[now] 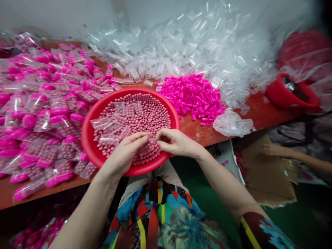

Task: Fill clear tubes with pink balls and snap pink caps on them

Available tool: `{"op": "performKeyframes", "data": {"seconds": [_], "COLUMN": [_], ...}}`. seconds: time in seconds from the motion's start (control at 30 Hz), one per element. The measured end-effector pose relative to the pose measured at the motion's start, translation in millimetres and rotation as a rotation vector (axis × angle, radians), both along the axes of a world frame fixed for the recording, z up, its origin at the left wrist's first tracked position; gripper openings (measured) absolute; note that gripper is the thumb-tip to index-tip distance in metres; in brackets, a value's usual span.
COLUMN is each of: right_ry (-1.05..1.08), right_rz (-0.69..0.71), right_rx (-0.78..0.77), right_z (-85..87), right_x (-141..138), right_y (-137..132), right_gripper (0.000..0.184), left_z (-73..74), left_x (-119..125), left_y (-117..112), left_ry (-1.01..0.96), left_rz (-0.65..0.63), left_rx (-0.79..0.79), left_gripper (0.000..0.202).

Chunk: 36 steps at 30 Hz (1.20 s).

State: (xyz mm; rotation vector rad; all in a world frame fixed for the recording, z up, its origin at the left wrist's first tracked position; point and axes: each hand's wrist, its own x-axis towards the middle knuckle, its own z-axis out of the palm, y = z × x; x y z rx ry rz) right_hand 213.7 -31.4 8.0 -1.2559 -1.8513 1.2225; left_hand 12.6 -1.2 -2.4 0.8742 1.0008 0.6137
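Reddish-brown wooden desk [259,116], pale wall [64,14]; I see small round pink beads [153,121] in a red plastic basin [145,168], left hand [127,148] and right hand [173,141] curled above, whether pinching I can't tell

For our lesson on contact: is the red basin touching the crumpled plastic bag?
Apart: the head view shows a bare strip of table between the red basin and the plastic bag.

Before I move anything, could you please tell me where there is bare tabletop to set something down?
Bare tabletop shows between the crumpled plastic bag and the red bowl at right; a smaller, lightly littered strip is bordered by the red basin, pink caps and that bag. Crowded: filled packets at left, clear plastic cases at the back.
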Motion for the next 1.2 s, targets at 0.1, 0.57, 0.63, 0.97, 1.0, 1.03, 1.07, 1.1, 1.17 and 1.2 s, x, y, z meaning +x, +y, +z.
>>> {"op": "performKeyframes", "data": {"seconds": [0.1,0.57,0.63,0.97,1.0,1.03,1.07,1.1,1.17,1.2], "right_ry": [-0.024,-0.245,-0.432,-0.115,0.055,0.218,0.313,0.356,0.346,0.327], "right_rz": [0.017,-1.02,-1.12,-1.192,-1.171,-1.087,-0.963,-0.833,-0.604,-0.539], "right_rx": [0.064,0.333,0.244,0.243,0.22,0.184,0.14,0.096,0.008,0.016], "right_z": [-5.8,-64.9,-86.4,-90.8,-77.1,-62.6,-48.3,-35.3,-16.4,-10.9], "right_x": [-6,91,114,122,110,94,76,56,18,2], "right_y": [1,36,40,29,25,21,16,11,4,2], "right_gripper": [0.015,0.007,0.01,0.015,0.023,0.029,0.032,0.031,0.027,0.025], "left_z": [-3.5,13.9,12.3,7.1,7.5,7.7,7.6,7.3,6.5,6.1], "left_x": [-2,17,19,14,15,15,16,16,18,19], "left_y": [3,8,6,1,0,-1,-2,-3,-6,-8], "left_ry": [0.121,-0.118,-0.236,-0.339,-0.333,-0.327,-0.321,-0.319,-0.333,-0.345], "left_rz": [-0.029,0.235,0.209,0.131,0.133,0.135,0.135,0.137,0.149,0.16], "left_rx": [0.137,-0.238,-0.267,-0.27,-0.265,-0.261,-0.258,-0.254,-0.239,-0.231], "left_gripper": [0.027,0.018,0.018,0.033,0.032,0.031,0.03,0.029,0.028,0.026]}}
